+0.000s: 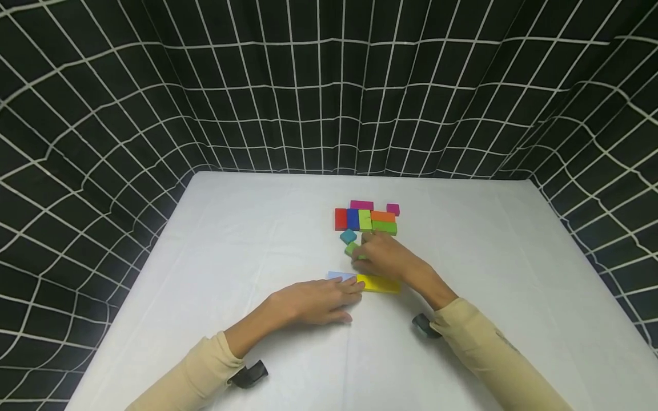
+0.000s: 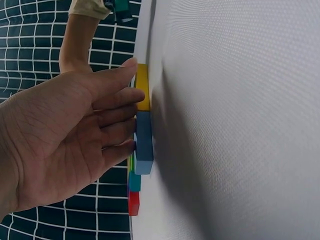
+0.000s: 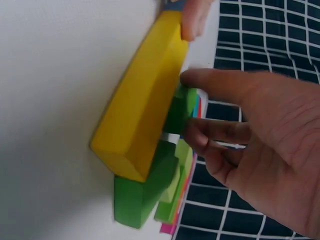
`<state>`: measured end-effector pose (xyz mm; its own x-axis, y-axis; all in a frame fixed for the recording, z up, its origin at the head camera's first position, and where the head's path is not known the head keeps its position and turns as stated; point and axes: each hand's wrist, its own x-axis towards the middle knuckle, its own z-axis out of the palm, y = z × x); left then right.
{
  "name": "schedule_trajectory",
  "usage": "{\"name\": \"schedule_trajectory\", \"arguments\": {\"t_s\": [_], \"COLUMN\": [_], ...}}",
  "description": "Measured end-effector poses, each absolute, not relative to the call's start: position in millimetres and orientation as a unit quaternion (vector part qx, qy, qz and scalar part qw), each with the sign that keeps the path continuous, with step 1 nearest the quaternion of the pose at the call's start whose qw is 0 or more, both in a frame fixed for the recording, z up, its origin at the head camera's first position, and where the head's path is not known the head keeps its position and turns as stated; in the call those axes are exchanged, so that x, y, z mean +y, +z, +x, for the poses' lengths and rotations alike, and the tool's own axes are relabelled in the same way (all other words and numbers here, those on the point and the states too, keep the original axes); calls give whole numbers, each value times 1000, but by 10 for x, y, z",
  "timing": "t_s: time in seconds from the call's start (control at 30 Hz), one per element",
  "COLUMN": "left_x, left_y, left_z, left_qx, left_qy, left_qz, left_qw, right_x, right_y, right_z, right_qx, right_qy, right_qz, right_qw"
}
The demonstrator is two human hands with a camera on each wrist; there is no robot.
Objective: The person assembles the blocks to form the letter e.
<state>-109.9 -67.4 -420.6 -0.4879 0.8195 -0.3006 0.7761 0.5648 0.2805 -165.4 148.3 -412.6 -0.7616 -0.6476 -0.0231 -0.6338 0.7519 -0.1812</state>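
My left hand lies with its fingers straight, their tips resting on a light blue block and the near end of a yellow block. These two blocks stand end to end. Just beyond the yellow block, my right hand has its fingers curled, thumb and fingertips around a small green block. Part of that block is hidden by the fingers in the head view. A longer green block lies beside the yellow one in the right wrist view. A teal block sits turned at an angle nearby.
Behind the hands, a cluster holds a red block, a blue block, a lime block, an orange block and a magenta block. A small magenta block stands apart. White cloth covers the table; a gridded black curtain surrounds it.
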Motion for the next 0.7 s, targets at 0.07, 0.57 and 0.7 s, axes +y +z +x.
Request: {"name": "schedule_trajectory", "arguments": {"t_s": [0.07, 0.57, 0.7], "left_x": [-679, -679, -676], "left_y": [-4203, -4189, -4203], "left_z": [-1095, -1100, -1096], "left_qx": [862, 861, 859], "left_qy": [54, 56, 59], "left_qz": [462, 463, 468], "left_qw": [204, 203, 201], "right_x": [1472, 1529, 1539], "right_y": [-4125, -3966, -3978], "right_z": [-1677, -2031, -2039], "right_qx": [933, 921, 920], "right_qy": [-98, -122, -117], "right_qz": [-340, -337, -339], "right_qw": [57, 150, 159]}}
